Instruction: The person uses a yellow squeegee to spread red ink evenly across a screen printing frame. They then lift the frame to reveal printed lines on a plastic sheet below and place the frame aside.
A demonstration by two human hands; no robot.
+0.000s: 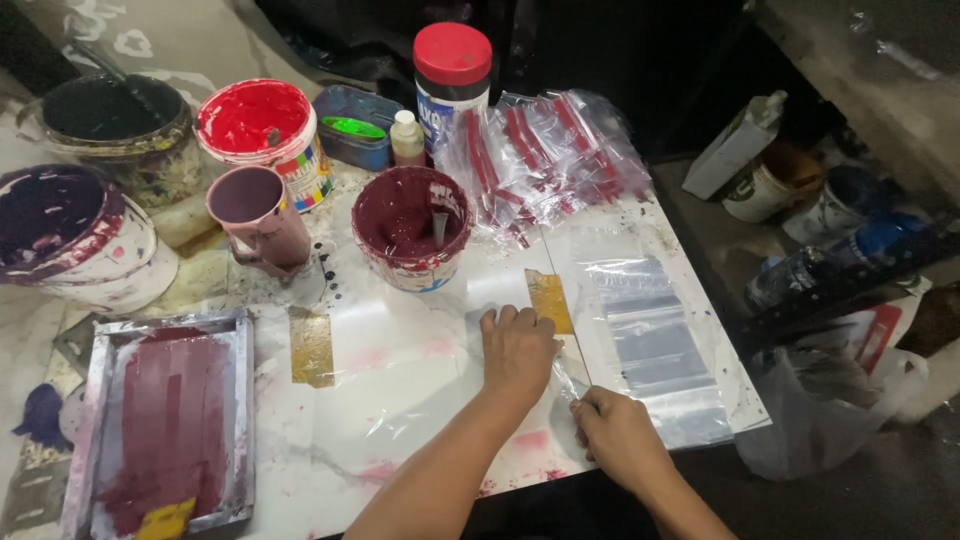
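Note:
My left hand (516, 350) lies flat, fingers together, pressing on a clear plastic bag (440, 375) spread on the white work board (400, 440). My right hand (617, 432) sits at the board's front edge and pinches the bag's near right corner. A strip of yellowish tape (550, 300) lies just beyond my left fingertips. A stack of flat clear bags (650, 340) rests to the right of both hands.
A maroon-inked printing screen (165, 420) lies at left. Behind stand a maroon paint tub (412, 225), a mauve cup (258, 215), red (262, 125), dark (110, 120) and purple (65, 235) paint buckets, a red-lidded jar (452, 75) and red-striped bags (545, 150). Containers crowd the floor at right.

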